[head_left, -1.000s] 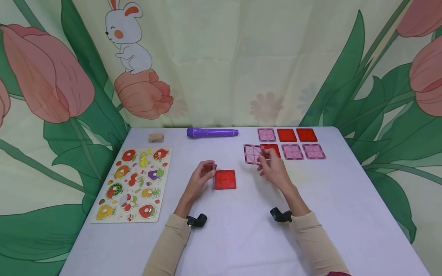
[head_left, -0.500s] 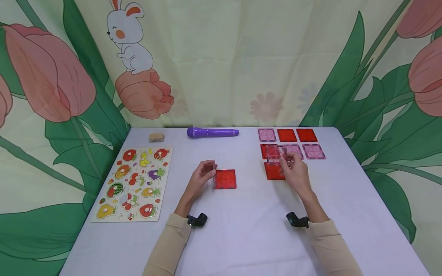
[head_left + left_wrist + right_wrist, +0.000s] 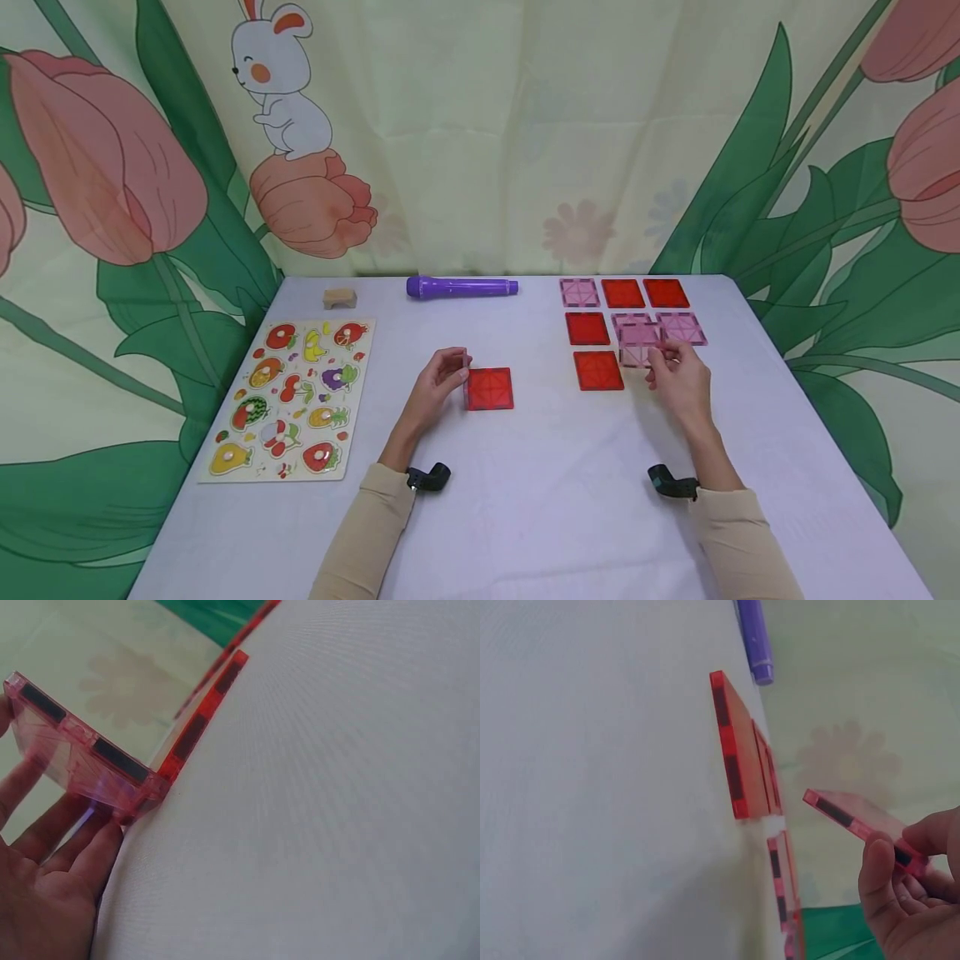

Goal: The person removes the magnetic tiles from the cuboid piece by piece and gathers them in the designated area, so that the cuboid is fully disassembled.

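Near the table's middle my left hand (image 3: pixel 435 385) holds a clear pink magnetic tile (image 3: pixel 79 754) on edge, at the left side of a red magnetic tile (image 3: pixel 490 389) lying flat. In the left wrist view the pink tile's lower corner is right at the red tile's end, and dark magnets show along both edges. My right hand (image 3: pixel 684 385) pinches another pink magnetic tile (image 3: pixel 636 348) by its right edge between thumb and fingers. In the right wrist view this tile (image 3: pixel 855 814) is raised and tilted, and in the head view it overlaps a pink tile in the row behind.
Red and pink tiles lie in rows at the back right, with one red tile (image 3: pixel 598 371) in front of them. A purple toy microphone (image 3: pixel 462 288) and a small wooden block (image 3: pixel 340 298) are at the back. On the left lies a fruit puzzle board (image 3: pixel 255 467).
My right hand has carried its pink tile to the right; a red tile it was covering now shows in front of the rows. The left hand stays put with its tile.
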### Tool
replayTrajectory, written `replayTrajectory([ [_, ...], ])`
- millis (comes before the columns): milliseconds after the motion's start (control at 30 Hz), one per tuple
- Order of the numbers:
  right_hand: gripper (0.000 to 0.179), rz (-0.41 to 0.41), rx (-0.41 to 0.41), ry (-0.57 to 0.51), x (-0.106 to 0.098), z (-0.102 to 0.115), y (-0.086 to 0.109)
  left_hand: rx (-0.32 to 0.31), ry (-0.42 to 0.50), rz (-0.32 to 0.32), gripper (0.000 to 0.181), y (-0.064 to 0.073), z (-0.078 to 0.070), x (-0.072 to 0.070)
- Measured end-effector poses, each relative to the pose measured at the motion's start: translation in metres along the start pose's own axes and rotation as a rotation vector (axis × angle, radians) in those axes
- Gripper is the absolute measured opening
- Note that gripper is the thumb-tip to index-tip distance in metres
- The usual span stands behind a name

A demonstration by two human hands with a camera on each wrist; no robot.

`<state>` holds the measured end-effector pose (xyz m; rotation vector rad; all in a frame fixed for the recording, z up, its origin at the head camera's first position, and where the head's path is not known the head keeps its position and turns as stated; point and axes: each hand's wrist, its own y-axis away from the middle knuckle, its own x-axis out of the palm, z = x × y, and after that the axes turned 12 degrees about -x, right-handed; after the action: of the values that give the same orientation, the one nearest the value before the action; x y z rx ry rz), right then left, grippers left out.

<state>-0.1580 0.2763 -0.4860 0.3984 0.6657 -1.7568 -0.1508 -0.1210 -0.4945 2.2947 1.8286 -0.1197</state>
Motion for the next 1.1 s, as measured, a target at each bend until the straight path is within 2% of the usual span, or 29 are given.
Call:
replayTrajectory([
  [100, 0.046, 0.018, 0.041, 0.015, -0.007, 0.007, 0.004, 0.001, 0.001, -0.002, 0.049, 0.0, 0.0, 0.0],
  [433, 0.051, 0.036, 0.114, 0.028, -0.013, -0.012, 0.004, 0.015, -0.001, -0.008, 0.05, 0.0, 0.002, 0.0],
  [867, 0.049, 0.062, 0.127, 0.066, -0.013, -0.03, 0.003, 0.005, 0.009, -0.018, 0.045, -0.001, 0.004, 0.001],
  [1000, 0.057, 0.107, 0.156, 0.116, -0.014, -0.032, 0.003, 0.007, 0.001, -0.015, 0.048, -0.001, 0.005, 0.0],
  [1100, 0.072, 0.171, 0.191, 0.157, -0.014, -0.032, 0.003, 0.004, -0.005, -0.012, 0.049, -0.001, 0.005, 0.001],
])
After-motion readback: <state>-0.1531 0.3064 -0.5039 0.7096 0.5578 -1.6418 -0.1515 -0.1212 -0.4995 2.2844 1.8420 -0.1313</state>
